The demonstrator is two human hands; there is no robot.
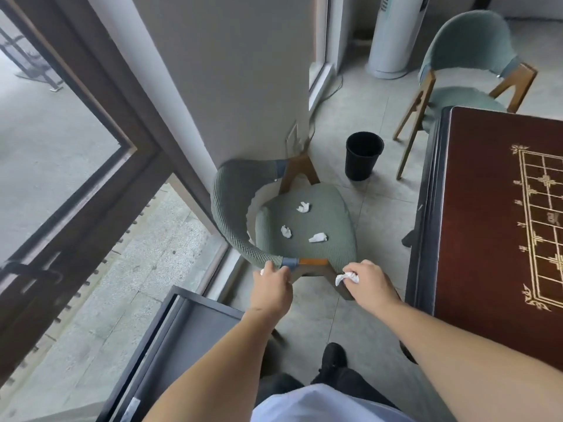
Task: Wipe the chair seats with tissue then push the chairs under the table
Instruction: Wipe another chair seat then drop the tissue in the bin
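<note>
A green upholstered chair with wooden legs stands in front of me, between the pillar and the table. Three crumpled white tissue wads lie on its seat. My left hand grips the near end of the curved backrest, with a bit of white tissue showing at its edge. My right hand holds a crumpled white tissue at the seat's near right corner. A dark red table with a gold board pattern is to the right. A second green chair stands at the table's far end.
A black waste bin stands on the tiled floor beyond the chair. A wide grey pillar rises right behind the chair. Glass doors with brown frames are on the left. A dark cabinet edge sits near my left arm. A white floor-standing unit stands far back.
</note>
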